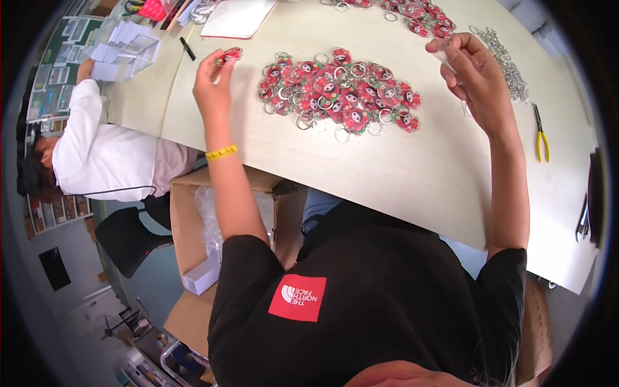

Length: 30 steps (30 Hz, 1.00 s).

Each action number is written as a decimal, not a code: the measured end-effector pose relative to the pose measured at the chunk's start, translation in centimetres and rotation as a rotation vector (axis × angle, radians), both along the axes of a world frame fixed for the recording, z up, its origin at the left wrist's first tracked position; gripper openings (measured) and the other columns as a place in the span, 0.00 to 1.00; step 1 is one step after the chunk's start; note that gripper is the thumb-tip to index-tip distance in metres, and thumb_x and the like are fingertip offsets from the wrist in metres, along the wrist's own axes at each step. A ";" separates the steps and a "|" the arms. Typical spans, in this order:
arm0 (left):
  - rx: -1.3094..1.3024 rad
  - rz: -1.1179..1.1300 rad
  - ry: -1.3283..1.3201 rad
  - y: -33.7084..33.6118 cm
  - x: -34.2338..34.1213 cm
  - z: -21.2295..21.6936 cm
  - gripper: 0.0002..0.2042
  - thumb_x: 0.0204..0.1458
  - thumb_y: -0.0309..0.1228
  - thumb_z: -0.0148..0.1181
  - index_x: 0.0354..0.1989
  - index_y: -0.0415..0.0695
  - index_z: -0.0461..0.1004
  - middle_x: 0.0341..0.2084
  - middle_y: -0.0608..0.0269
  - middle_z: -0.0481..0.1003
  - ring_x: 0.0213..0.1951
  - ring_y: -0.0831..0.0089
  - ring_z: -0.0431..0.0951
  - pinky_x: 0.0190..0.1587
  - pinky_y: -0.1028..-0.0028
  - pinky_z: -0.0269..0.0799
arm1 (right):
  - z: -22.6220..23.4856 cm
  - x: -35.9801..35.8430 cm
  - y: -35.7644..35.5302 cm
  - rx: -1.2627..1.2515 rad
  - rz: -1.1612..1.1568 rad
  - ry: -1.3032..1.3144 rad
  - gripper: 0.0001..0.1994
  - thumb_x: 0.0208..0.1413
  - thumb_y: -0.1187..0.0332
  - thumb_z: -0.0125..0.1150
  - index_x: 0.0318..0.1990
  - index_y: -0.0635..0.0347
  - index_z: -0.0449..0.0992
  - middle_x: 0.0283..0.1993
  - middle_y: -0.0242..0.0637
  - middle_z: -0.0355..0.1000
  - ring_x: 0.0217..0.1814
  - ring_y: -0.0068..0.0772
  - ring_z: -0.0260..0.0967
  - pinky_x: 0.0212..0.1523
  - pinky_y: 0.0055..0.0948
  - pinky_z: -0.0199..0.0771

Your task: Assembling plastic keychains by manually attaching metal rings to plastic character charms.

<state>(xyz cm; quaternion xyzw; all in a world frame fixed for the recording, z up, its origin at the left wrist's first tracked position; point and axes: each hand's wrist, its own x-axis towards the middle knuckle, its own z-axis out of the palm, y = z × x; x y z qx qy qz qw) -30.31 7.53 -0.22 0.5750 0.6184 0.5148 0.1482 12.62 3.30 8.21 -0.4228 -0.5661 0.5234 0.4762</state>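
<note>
My left hand (pixel 213 87), raised over the left side of the table, pinches a red printed charm (pixel 229 55) between thumb and fingers. On the right, my right hand (pixel 476 80) is closed on a clear piece of plastic (pixel 442 53), whose exact kind I cannot make out. Between my hands a heap of red keychains (pixel 348 95) with silver split rings lies on the pale table (pixel 387 168). More red keychains (pixel 419 14) are at the far edge of view. A pile of silver chains (pixel 506 68) lies just beyond my right hand.
Yellow-handled pliers (pixel 541 137) lie at the right. A black pen (pixel 187 48) and a notebook (pixel 235 18) are at the far left. A person in white (pixel 109 151) works beside white card pieces (pixel 126 51). An open cardboard box (pixel 187 222) stands below the table's left front edge.
</note>
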 end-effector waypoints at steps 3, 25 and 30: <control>-0.048 0.054 0.206 2.8 -3.4 -1.1 0.16 0.52 0.37 0.64 0.48 0.45 0.76 0.44 0.55 0.76 0.46 0.65 0.76 0.50 0.68 0.70 | 0.3 -1.0 -0.4 -0.037 -0.005 0.041 0.07 0.65 0.68 0.45 0.43 0.60 0.66 0.34 0.27 0.61 0.22 0.11 0.49 0.20 0.13 0.47; -0.091 -0.528 0.417 -5.8 13.7 8.1 0.17 0.47 0.27 0.66 0.47 0.42 0.75 0.41 0.59 0.77 0.43 0.64 0.75 0.48 0.70 0.70 | -1.1 -2.9 -2.5 0.600 -0.014 -0.456 0.09 0.51 0.73 0.65 0.41 0.54 0.78 0.34 0.31 0.67 0.28 0.26 0.64 0.30 0.24 0.70; 0.039 -0.706 0.325 -7.1 16.9 8.1 0.18 0.47 0.26 0.66 0.48 0.41 0.75 0.39 0.58 0.77 0.42 0.67 0.77 0.45 0.72 0.72 | -1.1 -3.4 -3.3 0.731 -0.002 -0.445 0.09 0.49 0.71 0.66 0.40 0.55 0.78 0.39 0.33 0.71 0.33 0.34 0.73 0.33 0.30 0.76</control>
